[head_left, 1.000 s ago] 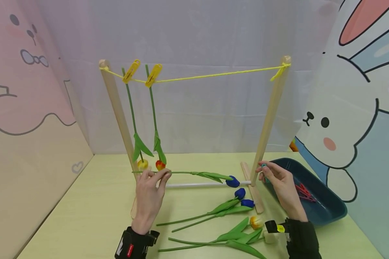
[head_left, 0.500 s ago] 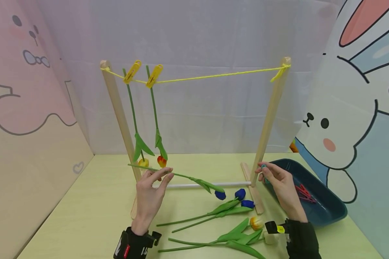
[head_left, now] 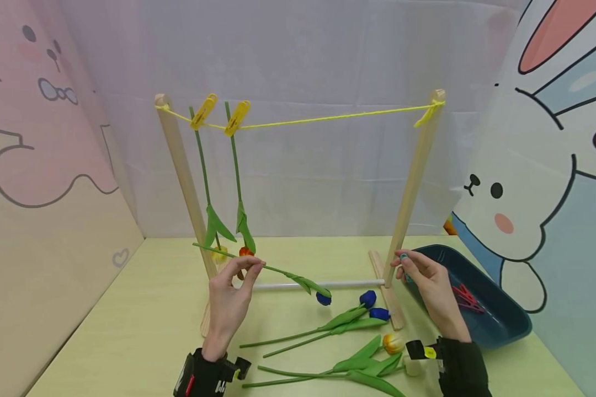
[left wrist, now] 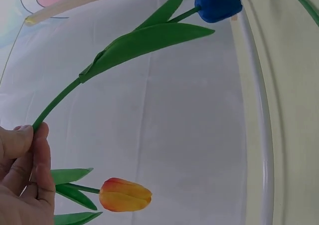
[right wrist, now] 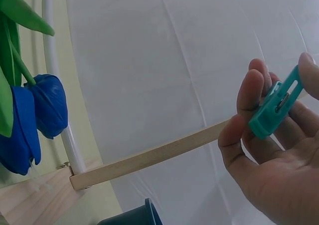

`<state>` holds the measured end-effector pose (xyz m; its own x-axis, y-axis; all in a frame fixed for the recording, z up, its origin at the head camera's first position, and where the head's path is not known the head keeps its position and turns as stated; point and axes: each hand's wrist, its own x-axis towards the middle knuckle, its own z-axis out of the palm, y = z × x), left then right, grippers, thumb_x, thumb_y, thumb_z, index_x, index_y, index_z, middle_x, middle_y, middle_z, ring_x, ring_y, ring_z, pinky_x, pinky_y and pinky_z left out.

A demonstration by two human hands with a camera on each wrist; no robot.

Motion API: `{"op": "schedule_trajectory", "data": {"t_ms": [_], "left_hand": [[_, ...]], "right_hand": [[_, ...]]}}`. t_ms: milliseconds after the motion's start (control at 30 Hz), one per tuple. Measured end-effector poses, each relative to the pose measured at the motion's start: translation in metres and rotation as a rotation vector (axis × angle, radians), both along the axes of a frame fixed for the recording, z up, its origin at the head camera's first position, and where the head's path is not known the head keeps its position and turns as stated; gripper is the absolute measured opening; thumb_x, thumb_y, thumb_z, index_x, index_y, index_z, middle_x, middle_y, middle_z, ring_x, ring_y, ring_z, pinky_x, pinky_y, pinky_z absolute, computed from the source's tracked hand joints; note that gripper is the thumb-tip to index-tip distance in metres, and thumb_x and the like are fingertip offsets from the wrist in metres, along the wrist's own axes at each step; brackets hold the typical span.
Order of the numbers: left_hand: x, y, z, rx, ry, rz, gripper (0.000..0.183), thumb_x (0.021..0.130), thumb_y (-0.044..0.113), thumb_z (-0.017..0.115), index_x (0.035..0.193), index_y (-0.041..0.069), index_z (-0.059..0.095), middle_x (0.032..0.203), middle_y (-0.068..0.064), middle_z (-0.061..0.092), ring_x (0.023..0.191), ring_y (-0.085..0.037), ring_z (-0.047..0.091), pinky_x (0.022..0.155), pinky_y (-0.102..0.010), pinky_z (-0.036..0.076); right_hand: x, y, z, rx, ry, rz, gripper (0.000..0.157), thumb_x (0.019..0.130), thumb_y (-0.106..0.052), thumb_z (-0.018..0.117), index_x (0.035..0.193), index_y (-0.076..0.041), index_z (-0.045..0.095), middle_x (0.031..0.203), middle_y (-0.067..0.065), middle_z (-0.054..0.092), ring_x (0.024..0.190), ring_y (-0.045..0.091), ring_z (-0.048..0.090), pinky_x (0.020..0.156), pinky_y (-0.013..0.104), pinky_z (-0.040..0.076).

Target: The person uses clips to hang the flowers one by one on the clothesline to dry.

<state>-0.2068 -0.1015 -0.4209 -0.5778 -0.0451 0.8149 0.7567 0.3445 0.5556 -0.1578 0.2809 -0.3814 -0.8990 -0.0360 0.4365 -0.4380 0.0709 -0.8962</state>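
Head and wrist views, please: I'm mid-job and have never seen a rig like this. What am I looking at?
There is no machine here, just a person's bare left hand and right hand. The large picture looks forward and down from the person's head; the two smaller ones look from each wrist.

The left grip pinches a blue tulip by its stem; the right grip has a teal clip.

On the table lie two more blue tulips, other tulips and a tray with red clips in it. A wooden frame carries a string, where yellow clips hold two hanging tulips, heads down.
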Motion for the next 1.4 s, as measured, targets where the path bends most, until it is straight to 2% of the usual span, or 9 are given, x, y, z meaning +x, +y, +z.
{"op": "schedule_trajectory", "data": {"t_ms": [100,200,400,533,733,833,967,1200,1400], "left_hand": [[-0.023,-0.008,-0.033,0.009,-0.028,-0.058,0.025,0.094,0.002,0.068,0.117,0.013,0.068,0.107,-0.002,0.073,0.095,-0.011,0.066,0.087,-0.022,0.048],[-0.028,-0.011,-0.04,0.027,-0.051,-0.106,0.025,0.097,0.003,0.064,0.121,0.012,0.064,0.112,-0.005,0.071,0.104,-0.014,0.068,0.098,-0.026,0.052],[0.015,0.003,0.02,0.135,-0.041,-0.188,0.015,0.099,-0.002,0.059,0.113,-0.002,0.057,0.108,-0.009,0.07,0.099,-0.01,0.07,0.092,-0.022,0.055],[0.029,0.01,0.039,0.175,-0.093,-0.197,0.011,0.1,-0.002,0.056,0.103,-0.008,0.048,0.102,-0.014,0.069,0.094,-0.004,0.071,0.085,-0.022,0.057],[0.032,0.012,0.044,0.215,-0.119,-0.183,0.014,0.1,-0.005,0.055,0.098,-0.011,0.042,0.102,0.007,0.071,0.091,-0.004,0.072,0.084,-0.023,0.057],[0.033,0.012,0.044,0.236,-0.126,-0.195,0.016,0.101,-0.004,0.053,0.099,-0.011,0.04,0.107,0.018,0.069,0.094,-0.002,0.071,0.087,-0.022,0.056],[0.032,0.011,0.043,0.3,-0.094,-0.251,0.018,0.101,-0.005,0.052,0.099,-0.014,0.036,0.109,0.016,0.07,0.094,-0.005,0.071,0.088,-0.022,0.055],[0.032,0.012,0.048,0.376,-0.089,-0.268,0.019,0.099,-0.009,0.054,0.105,-0.017,0.037,0.107,0.011,0.075,0.087,-0.006,0.073,0.084,-0.021,0.057],[0.029,0.017,0.059,0.359,-0.141,-0.274,0.023,0.1,-0.004,0.056,0.113,-0.015,0.042,0.107,0.011,0.076,0.087,-0.007,0.072,0.084,-0.021,0.057]], "right_hand": [[0.0,-0.001,0.001,0.001,-0.009,-0.003,0.026,0.107,-0.009,0.048,0.128,-0.008,0.063,0.101,-0.012,0.073,0.082,0.01,0.063,0.074,0.02,0.048],[-0.001,-0.001,0.001,0.001,-0.028,-0.012,0.026,0.107,-0.011,0.048,0.128,-0.009,0.064,0.102,-0.012,0.074,0.083,0.009,0.063,0.074,0.02,0.048],[-0.001,-0.001,0.002,0.007,-0.089,-0.055,0.029,0.108,-0.018,0.047,0.129,-0.007,0.063,0.103,-0.014,0.075,0.087,0.005,0.064,0.081,0.016,0.051],[-0.001,-0.003,0.002,0.016,-0.125,-0.088,0.037,0.107,-0.022,0.049,0.133,0.004,0.059,0.103,-0.017,0.075,0.092,0.003,0.062,0.084,0.014,0.049],[0.001,-0.005,0.004,0.047,-0.163,-0.119,0.043,0.107,-0.023,0.051,0.136,0.008,0.054,0.104,-0.02,0.075,0.123,-0.008,0.053,0.098,0.008,0.037],[0.002,-0.005,0.005,0.049,-0.167,-0.121,0.043,0.106,-0.024,0.052,0.135,0.007,0.054,0.104,-0.02,0.076,0.124,-0.008,0.053,0.098,0.008,0.037],[0.0,-0.006,0.007,0.052,-0.156,-0.111,0.044,0.106,-0.024,0.052,0.135,0.009,0.052,0.104,-0.021,0.075,0.124,-0.007,0.053,0.099,0.009,0.036],[-0.001,-0.008,0.006,-0.019,-0.072,-0.119,0.031,0.105,-0.014,0.053,0.127,0.008,0.058,0.103,-0.015,0.076,0.089,0.003,0.062,0.074,0.017,0.048],[-0.004,-0.012,0.009,-0.044,-0.032,-0.17,0.023,0.102,-0.009,0.057,0.12,0.005,0.062,0.091,-0.013,0.07,0.078,0.005,0.062,0.076,0.015,0.051]]}}
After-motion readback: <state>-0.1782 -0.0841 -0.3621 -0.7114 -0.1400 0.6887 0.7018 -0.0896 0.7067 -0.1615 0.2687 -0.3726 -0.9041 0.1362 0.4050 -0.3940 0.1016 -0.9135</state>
